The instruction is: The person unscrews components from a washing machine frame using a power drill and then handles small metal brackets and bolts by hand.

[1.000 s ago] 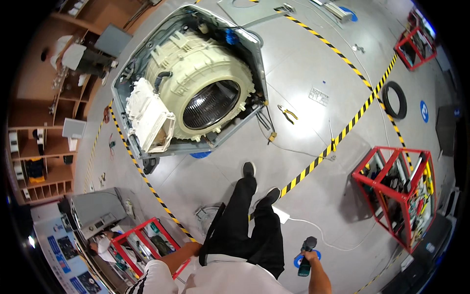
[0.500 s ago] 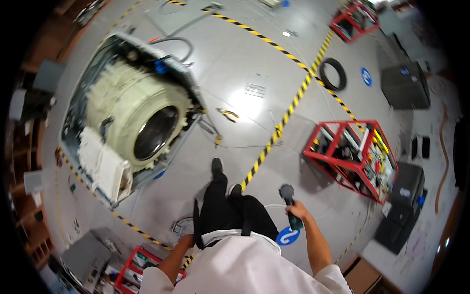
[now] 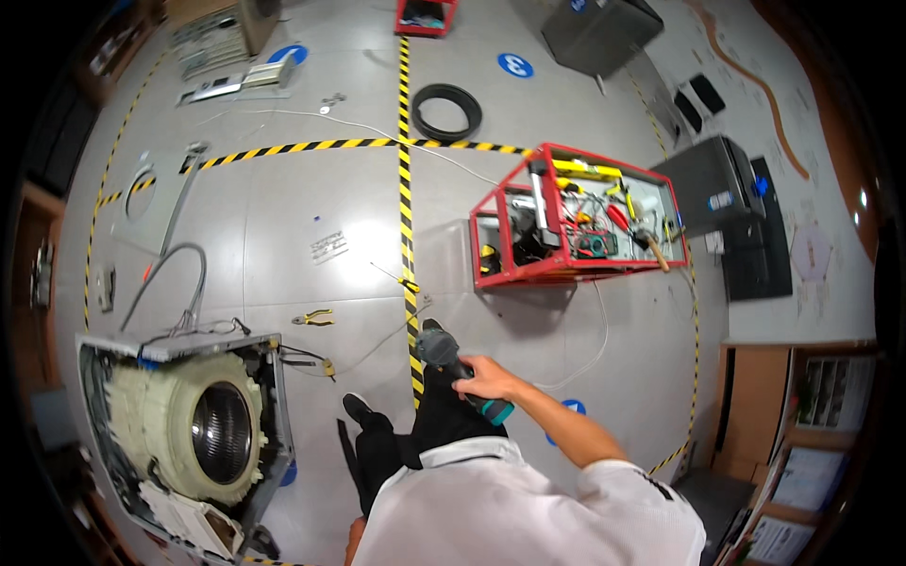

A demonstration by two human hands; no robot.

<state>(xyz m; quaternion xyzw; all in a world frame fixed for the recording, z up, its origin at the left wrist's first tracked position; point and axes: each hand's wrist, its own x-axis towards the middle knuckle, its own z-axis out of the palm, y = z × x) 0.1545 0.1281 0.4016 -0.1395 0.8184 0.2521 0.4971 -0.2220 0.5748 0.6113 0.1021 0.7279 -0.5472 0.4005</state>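
My right hand (image 3: 479, 379) grips a dark cordless drill (image 3: 437, 347) with a teal base, held out over my black-trousered legs. My left hand (image 3: 356, 534) hangs at my left hip, mostly hidden by my white shirt, its fingers unclear. At the lower left stands an opened washing machine (image 3: 90, 396) with a cream plastic tub (image 3: 142, 401) and metal drum. Yellow-handled pliers (image 3: 319, 317) lie on the floor near its upper right. A screwdriver (image 3: 408, 285) rests on the striped floor tape ahead of me.
A red tool cart (image 3: 570, 265) holding many tools stands ahead-right. Beyond are a black ring (image 3: 425, 127), grey appliance (image 3: 596, 36) and loose grey panel (image 3: 151, 226). Cables cross the floor. A dark box (image 3: 708, 189) stands at right, wooden shelving (image 3: 746, 415) at lower right.
My view has turned rightward, so the washing machine shifts to the lower left and the cart toward the middle. The drill has swung inward and up across my legs.
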